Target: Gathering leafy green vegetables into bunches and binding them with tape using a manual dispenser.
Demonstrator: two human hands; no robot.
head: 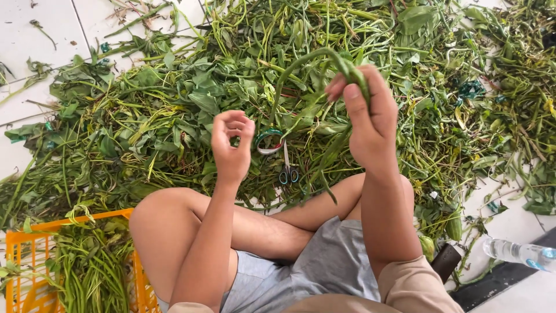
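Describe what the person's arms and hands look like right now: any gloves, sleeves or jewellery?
Both hands are bare: no gloves, rings, watches or bands show on the left hand or the right hand. The forearms are uncovered too. Short beige fabric sleeves end near the elbows, at the bottom edge of the view.

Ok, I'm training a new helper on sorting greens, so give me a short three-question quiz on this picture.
1. True or false: the right hand holds a bent green stem raised above the pile of greens.
2. Which lies on the pile between the two hands? A) a knife B) small scissors C) a spoon
3. Fill in: the orange crate beside the person's left knee holds ____ .

Key:
1. True.
2. B; the scissors lie near a roll of tape.
3. Green stems; the left hand is curled, its fingers holding nothing that can be made out.
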